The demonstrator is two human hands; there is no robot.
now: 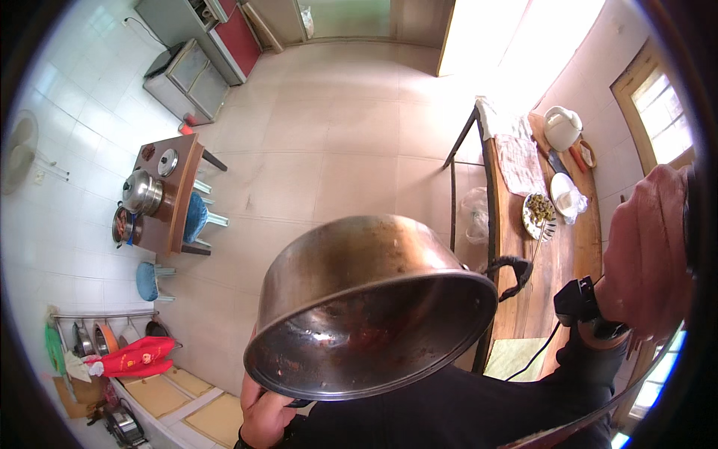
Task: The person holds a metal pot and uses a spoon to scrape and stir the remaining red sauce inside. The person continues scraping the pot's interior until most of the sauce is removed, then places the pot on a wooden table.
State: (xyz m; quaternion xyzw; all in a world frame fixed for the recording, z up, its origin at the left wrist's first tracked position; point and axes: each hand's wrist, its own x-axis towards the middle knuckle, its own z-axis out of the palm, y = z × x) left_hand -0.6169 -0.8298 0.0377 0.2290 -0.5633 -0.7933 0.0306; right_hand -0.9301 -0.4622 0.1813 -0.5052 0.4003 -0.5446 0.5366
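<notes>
A stewing pot of worn metal [359, 252] is tilted in front of my body, its dark, stained inside facing me. My left hand [266, 412] grips it at the lower left rim, by a handle mostly hidden under the fingers. A second, dark-wrapped loop handle [516, 278] sticks out on the right. Raised close to the camera at the right edge is my right hand [645, 258], with a black cabled device [575, 300] on its wrist. Its fingertips are out of sight, so what it touches cannot be told.
On the right, a wooden table [578, 252] bears a plate of chopped food [538, 210], a knife [556, 163], a cloth [519, 163] and a white kettle [562, 127]. Across the tiled floor, a brown table [179, 191] holds a steamer pot [143, 192]. Blue-topped stools [196, 216] stand beside it.
</notes>
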